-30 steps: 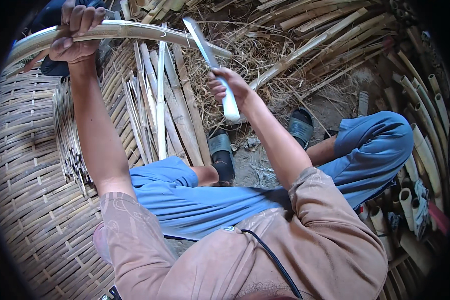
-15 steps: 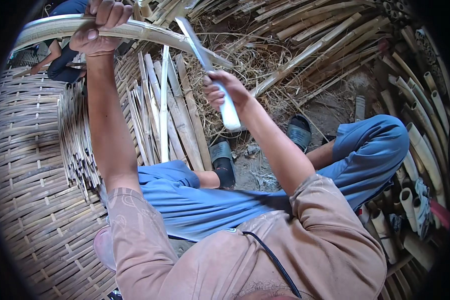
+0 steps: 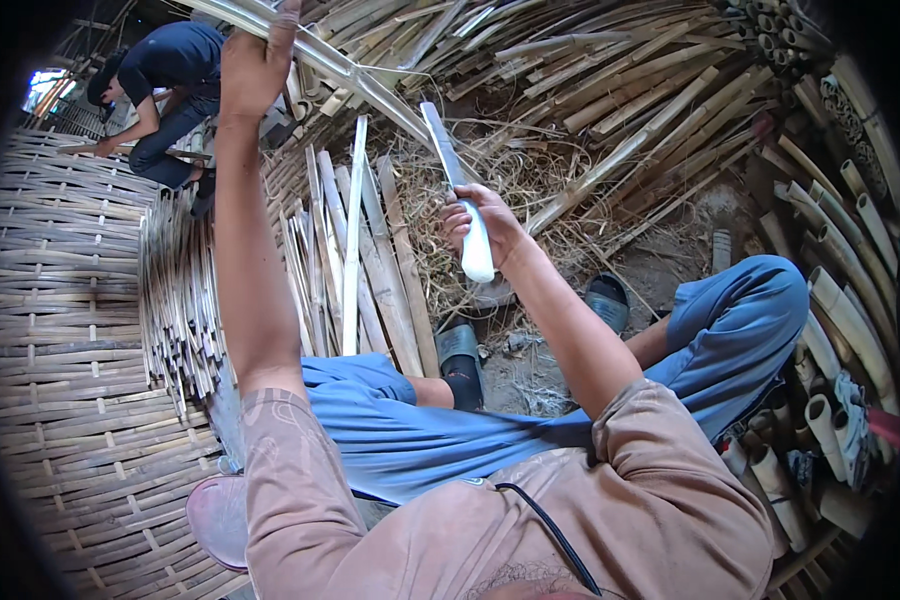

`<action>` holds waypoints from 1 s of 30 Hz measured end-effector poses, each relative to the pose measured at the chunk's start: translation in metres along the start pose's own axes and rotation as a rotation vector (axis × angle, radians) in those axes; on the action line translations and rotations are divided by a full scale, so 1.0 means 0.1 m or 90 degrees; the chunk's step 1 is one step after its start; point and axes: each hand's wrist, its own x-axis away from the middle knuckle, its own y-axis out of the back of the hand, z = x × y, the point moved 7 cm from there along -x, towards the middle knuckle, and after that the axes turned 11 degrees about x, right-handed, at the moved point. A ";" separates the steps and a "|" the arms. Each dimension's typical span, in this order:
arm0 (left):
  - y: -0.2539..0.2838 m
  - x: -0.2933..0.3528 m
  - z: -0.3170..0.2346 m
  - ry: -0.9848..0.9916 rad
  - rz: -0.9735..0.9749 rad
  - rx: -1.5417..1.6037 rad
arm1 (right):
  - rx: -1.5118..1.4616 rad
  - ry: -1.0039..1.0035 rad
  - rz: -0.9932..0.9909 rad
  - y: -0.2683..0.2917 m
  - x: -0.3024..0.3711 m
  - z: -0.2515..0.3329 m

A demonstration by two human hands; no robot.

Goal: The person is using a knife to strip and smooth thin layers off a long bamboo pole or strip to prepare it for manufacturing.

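Bamboo strip (image 3: 325,54): held up beyond the woven mat (image 3: 70,420)'s right edge, slanting down over shavings (image 3: 425,255) on the floor (image 3: 530,385).
Left hand (image 3: 258,68): at the strip's upper stretch, thumb along it; from here I can't tell how the fingers close. A firm grip well back from the blade would suit.
Right hand (image 3: 485,215): clamped round the knife (image 3: 477,250)'s white handle; a steady wrist seems wise.
Blade: pointing up and away beside the strip's lower stretch; contact is hard to judge. I'd keep it shallow.
Node: between left hand and blade; a bump there could snag the edge, so go lightly.
Co-worker (image 3: 175,65): bent beyond the left forearm; worth keeping the strip's end clear.
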 end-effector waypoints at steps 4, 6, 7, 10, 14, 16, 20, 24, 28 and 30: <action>0.10 0.15 -0.08 0.037 -0.120 0.106 | 0.077 0.018 -0.029 -0.01 -0.07 -0.07; 0.10 0.19 -0.04 -0.015 -0.114 0.166 | 0.144 0.037 -0.063 -0.02 -0.08 -0.12; 0.11 0.18 -0.05 -0.063 -0.100 0.232 | 0.175 0.046 -0.081 -0.03 -0.09 -0.13; -0.03 0.23 -0.06 0.098 0.041 0.406 | 0.167 0.087 -0.118 0.05 -0.01 -0.04; -0.07 0.25 -0.16 0.128 0.120 0.398 | 0.058 0.100 -0.007 -0.49 -0.14 -0.06; -0.07 0.23 -0.27 0.087 0.131 0.403 | 0.082 0.087 0.046 -0.96 -0.22 -0.06; -0.09 0.18 -0.32 0.057 0.154 0.372 | 0.210 0.091 0.085 -1.71 -0.20 -0.08; -0.15 0.23 -0.26 0.075 0.166 0.370 | 0.182 0.077 0.023 -1.16 -0.19 0.03; -0.17 0.20 -0.28 0.060 0.164 0.389 | 0.101 0.045 0.056 -1.32 -0.19 0.03; -0.14 0.18 -0.39 0.049 0.167 0.394 | 0.287 0.091 0.184 -1.89 -0.15 0.10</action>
